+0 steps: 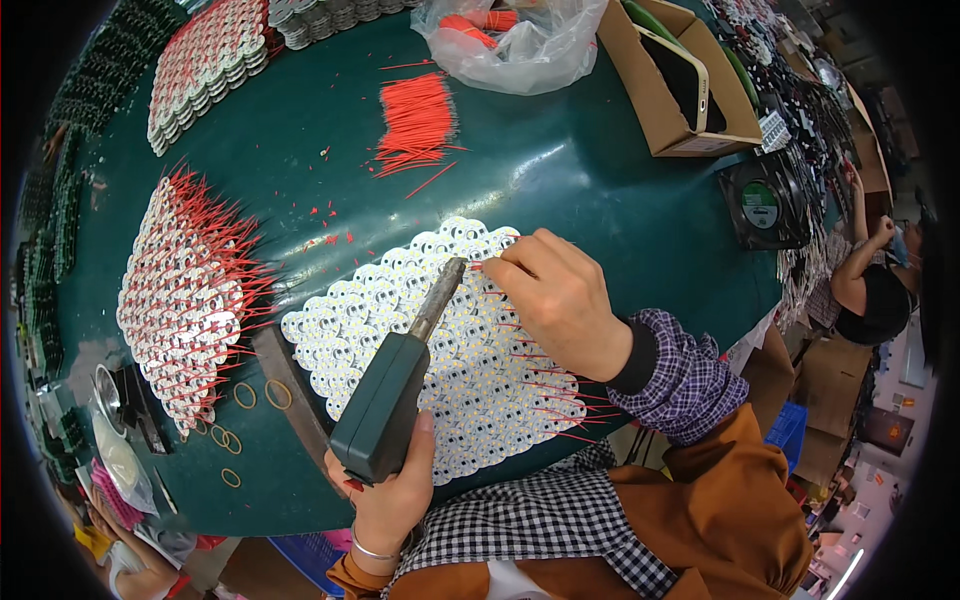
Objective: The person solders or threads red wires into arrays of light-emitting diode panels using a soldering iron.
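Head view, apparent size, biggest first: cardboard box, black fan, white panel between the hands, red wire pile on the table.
1. white panel
2. cardboard box, counting only what shows
3. black fan and red wire pile: they look about alike, so not ranked

A dark green table (570, 140) carries a sheet of white round circuit boards (465, 370); beyond the sheet lie red wires (415, 115), a clear plastic bag (555, 62) and a cardboard box (690, 143); left of it, red-wired boards (180, 310) and rubber bands (226, 440); to its upper right, a black fan (765, 205).
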`<action>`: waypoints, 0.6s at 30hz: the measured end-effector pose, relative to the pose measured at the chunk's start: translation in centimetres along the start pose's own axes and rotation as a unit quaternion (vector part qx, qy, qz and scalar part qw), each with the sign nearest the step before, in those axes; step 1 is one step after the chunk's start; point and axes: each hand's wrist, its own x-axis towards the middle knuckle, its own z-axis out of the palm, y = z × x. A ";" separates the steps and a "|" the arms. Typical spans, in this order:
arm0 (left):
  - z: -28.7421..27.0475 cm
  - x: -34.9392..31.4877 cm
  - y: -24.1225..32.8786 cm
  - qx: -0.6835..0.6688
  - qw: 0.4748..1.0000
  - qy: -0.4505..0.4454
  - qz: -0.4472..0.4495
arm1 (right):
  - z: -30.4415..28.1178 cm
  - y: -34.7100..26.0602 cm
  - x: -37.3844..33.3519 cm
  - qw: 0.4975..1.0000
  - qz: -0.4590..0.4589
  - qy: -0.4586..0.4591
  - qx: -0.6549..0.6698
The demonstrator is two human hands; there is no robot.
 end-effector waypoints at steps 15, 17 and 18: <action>0.5 0.2 0.3 0.030 0.998 0.045 0.043 | 0.1 -0.1 0.0 1.000 -0.001 0.004 0.001; 0.5 0.0 0.3 0.012 0.998 0.052 -0.030 | 0.2 -0.1 0.0 1.000 0.001 0.006 0.000; 0.2 -0.2 -0.2 0.012 0.998 0.051 -0.029 | 0.2 -0.1 0.0 1.000 0.000 0.007 -0.002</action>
